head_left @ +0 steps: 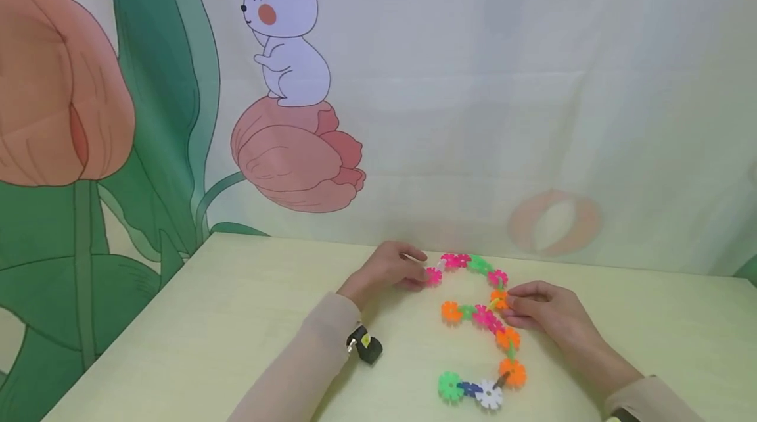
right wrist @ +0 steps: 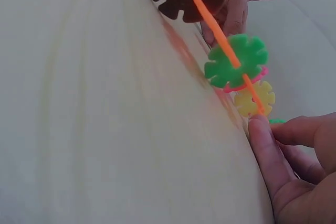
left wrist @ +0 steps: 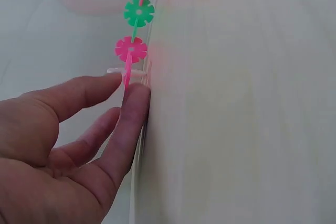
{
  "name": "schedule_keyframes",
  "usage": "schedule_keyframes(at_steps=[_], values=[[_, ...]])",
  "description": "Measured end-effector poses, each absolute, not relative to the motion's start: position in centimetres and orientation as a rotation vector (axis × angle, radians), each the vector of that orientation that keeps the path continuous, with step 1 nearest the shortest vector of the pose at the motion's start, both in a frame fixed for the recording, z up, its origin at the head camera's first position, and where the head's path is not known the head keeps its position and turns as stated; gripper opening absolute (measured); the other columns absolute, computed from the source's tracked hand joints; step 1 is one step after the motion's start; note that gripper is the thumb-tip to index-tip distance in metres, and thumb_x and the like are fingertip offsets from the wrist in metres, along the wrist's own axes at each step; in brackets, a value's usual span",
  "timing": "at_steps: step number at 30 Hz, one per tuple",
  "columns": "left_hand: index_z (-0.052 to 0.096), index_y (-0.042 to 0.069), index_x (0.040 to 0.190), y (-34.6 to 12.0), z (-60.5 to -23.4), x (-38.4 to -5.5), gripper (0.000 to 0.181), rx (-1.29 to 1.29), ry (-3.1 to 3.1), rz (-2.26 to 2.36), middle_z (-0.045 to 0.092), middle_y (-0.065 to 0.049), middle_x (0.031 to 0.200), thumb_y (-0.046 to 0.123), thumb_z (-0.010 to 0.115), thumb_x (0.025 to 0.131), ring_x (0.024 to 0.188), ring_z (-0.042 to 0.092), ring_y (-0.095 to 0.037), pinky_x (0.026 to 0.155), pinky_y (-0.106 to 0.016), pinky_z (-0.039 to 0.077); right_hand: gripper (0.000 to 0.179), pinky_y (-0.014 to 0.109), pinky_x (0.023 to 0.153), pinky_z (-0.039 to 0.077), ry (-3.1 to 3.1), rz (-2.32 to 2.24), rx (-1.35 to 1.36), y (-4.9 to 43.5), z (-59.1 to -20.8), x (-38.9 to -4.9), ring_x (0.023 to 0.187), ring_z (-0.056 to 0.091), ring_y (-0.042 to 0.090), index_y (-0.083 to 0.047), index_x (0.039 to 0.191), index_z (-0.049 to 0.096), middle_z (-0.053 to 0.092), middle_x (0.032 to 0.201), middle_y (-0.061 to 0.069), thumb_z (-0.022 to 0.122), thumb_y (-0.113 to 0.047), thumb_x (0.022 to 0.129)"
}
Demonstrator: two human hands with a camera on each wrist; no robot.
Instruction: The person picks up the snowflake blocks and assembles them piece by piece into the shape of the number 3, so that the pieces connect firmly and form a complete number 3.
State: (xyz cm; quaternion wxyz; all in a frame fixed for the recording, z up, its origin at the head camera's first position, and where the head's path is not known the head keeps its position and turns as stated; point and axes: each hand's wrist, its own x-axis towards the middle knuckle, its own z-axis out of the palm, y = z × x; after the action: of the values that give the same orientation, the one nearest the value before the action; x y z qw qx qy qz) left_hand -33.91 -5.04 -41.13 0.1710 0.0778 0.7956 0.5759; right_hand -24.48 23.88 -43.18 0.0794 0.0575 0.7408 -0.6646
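Plastic snowflake discs (head_left: 485,318), slotted edge to edge, form a chain curved like a figure 3 on the table. At its upper left end, my left hand (head_left: 390,267) pinches a pink snowflake disc (head_left: 434,276) between thumb and fingertips. The left wrist view shows that pink disc (left wrist: 127,74) edge-on, beside a clear white one (left wrist: 139,72). My right hand (head_left: 552,310) pinches an orange snowflake disc (head_left: 498,298) on the chain's right side, near the middle junction. In the right wrist view, a yellow disc (right wrist: 265,98) lies just beyond those fingertips.
The chain's lower end has a green disc (head_left: 451,386), a dark blue one (head_left: 470,389) and a white one (head_left: 489,395). Behind the pale table (head_left: 236,317) hangs a curtain (head_left: 443,113) printed with a rabbit and tulips. A black wrist device (head_left: 368,345) sits at the left sleeve.
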Motion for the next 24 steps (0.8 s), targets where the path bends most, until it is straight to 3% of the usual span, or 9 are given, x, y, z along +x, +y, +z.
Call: schedule_keyframes(at_steps=[9,19,24], values=[[0.070,-0.010,0.123,-4.9,-41.5,-34.5,0.032,0.191,2.219,1.753,0.073,-0.012,0.094,-0.005,0.076,0.092,0.083,0.075,-0.023,0.082,-0.036,0.064,0.039,0.034,0.081,0.063,2.226,-1.955,0.164,24.0,-42.9,-24.6,0.089,0.078,0.024,0.018,0.133,0.054,0.076,0.103,0.015,0.068,-0.003,0.103],[0.070,-0.010,0.124,-4.6,-42.3,-35.1,0.032,0.220,2.160,1.824,0.074,-0.018,0.109,-0.014,0.071,0.092,0.095,0.075,-0.028,0.085,-0.039,0.063,0.038,0.035,0.080,0.064,2.257,-1.931,0.114,24.4,-42.9,-25.1,0.089,0.078,0.024,0.019,0.133,0.053,0.076,0.103,0.016,0.066,-0.001,0.103],[0.072,-0.004,0.126,-5.1,-42.2,-34.8,0.033,0.221,2.293,1.741,0.073,-0.015,0.113,-0.005,0.074,0.093,0.097,0.072,-0.026,0.089,-0.037,0.062,0.037,0.034,0.080,0.064,2.396,-1.820,0.076,24.8,-42.7,-24.9,0.090,0.076,0.022,0.015,0.132,0.056,0.075,0.106,0.015,0.066,-0.008,0.105]])
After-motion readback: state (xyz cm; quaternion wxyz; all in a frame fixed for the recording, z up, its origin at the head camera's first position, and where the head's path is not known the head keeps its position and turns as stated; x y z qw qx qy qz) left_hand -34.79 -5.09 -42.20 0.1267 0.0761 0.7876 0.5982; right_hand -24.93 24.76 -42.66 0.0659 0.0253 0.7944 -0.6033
